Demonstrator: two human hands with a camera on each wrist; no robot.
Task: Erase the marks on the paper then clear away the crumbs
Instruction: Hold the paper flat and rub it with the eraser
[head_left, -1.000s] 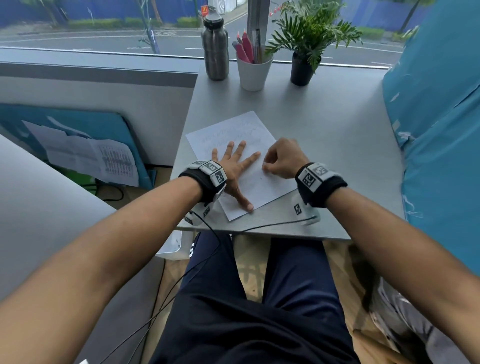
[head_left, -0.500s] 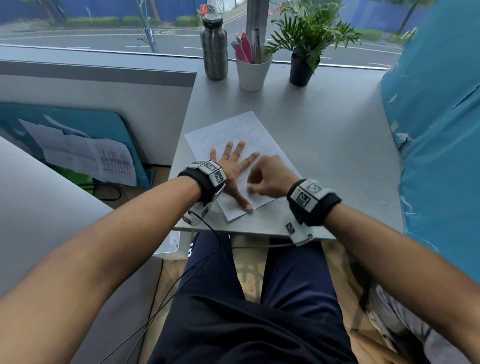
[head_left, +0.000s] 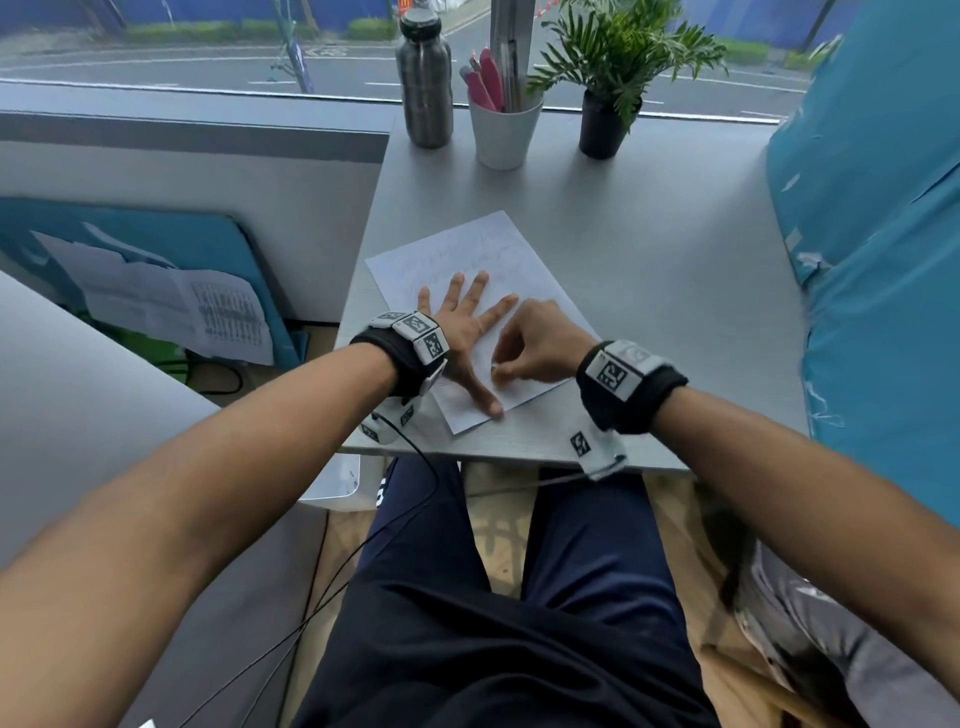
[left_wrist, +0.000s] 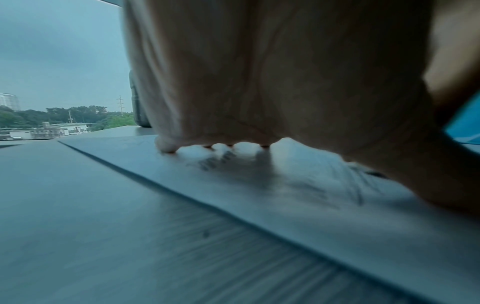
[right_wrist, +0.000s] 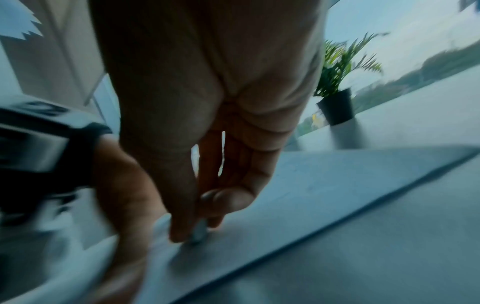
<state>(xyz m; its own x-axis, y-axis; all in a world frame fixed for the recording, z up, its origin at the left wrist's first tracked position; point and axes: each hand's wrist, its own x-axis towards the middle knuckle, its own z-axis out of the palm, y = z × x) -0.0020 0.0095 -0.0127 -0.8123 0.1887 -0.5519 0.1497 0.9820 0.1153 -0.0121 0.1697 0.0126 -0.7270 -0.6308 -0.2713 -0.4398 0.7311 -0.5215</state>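
A white sheet of paper (head_left: 493, 249) with faint pencil marks lies askew on the grey desk (head_left: 649, 270). My left hand (head_left: 467, 322) lies flat on it with fingers spread, pressing the paper (left_wrist: 285, 205) down. My right hand (head_left: 530, 348) is just right of the left thumb, fingers curled, pinching a small pale eraser (right_wrist: 199, 232) whose tip touches the paper (right_wrist: 324, 185). In the head view only a sliver of the eraser (head_left: 493, 368) shows at the fingertips. Dark pencil strokes show under the left hand in the left wrist view.
At the desk's far edge stand a steel bottle (head_left: 424, 78), a white cup of pens (head_left: 504, 124) and a potted plant (head_left: 608, 93). A blue padded wall (head_left: 883, 260) borders the desk on the right. The desk's near edge (head_left: 519, 457) runs just below my wrists.
My right hand has slid left and toward me across the paper, from the sheet's right part to beside the left thumb. The left hand has stayed flat in place.
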